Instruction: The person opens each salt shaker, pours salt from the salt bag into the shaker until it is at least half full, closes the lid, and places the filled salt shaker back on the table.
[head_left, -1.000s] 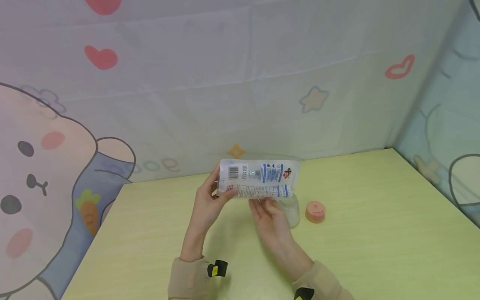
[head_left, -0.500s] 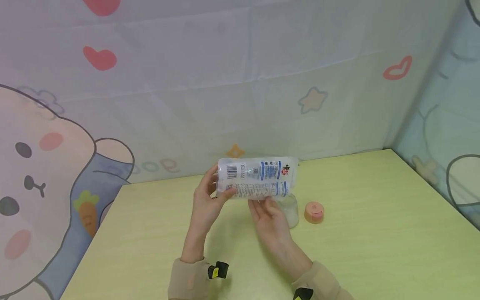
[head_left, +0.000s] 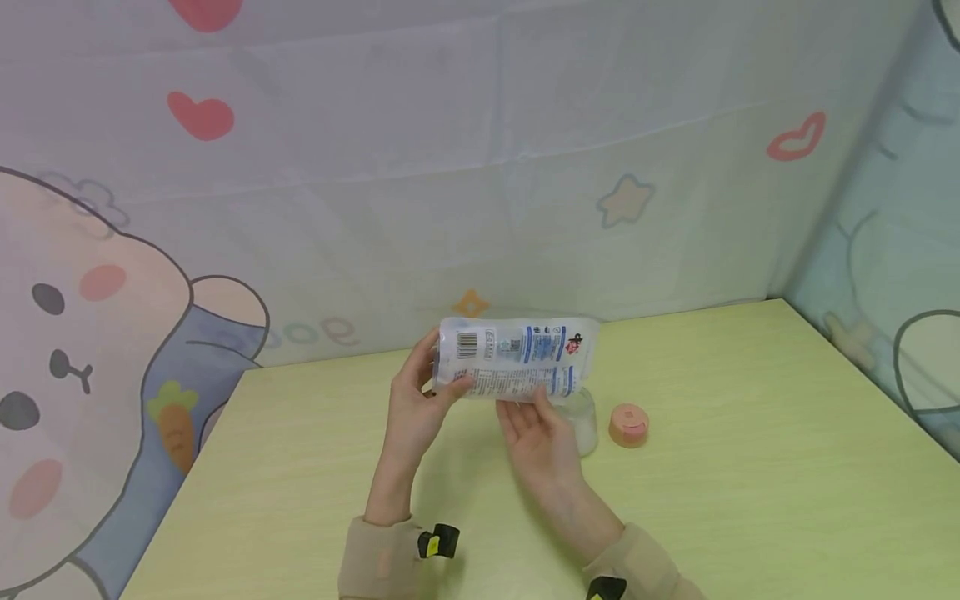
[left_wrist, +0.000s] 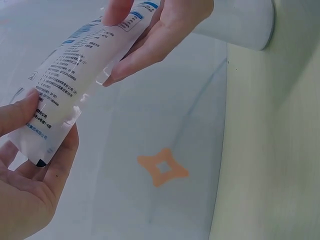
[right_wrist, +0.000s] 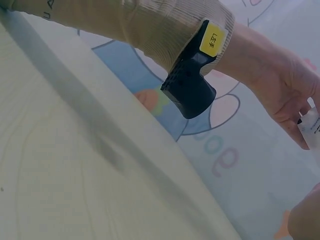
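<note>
While the left hand (head_left: 416,408) is gripping the left end of a white packet (head_left: 517,358), thumb lying across the printed face, the right hand (head_left: 543,446) is pinching its lower edge, thumb in front and fingers beneath. So each grip is holding the same packet, which is hanging sideways above the pale green surface (head_left: 720,500). Behind it a clear jar (head_left: 587,429) is standing, its top hidden, and a pink lid (head_left: 629,425) is resting just to the jar's right.

The packet's right end is projecting past both hands, so a loosening right thumb could be letting it droop. Its film is looking slick, and a careless twist may be starting a slide. Lowering it hastily could be tipping the jar. Whether any seal is broken, the views are not showing.

On the packet, a barcode (head_left: 467,345), a QR code (head_left: 515,345) and a red-and-black logo (head_left: 573,343) are showing, the logo coming out too small to read. In the left wrist view, Chinese print is running lengthwise, 1 line seemingly ending in 公司. On the left wrist, a yellow tag (right_wrist: 213,40) is reading 左手, "left hand".
</note>
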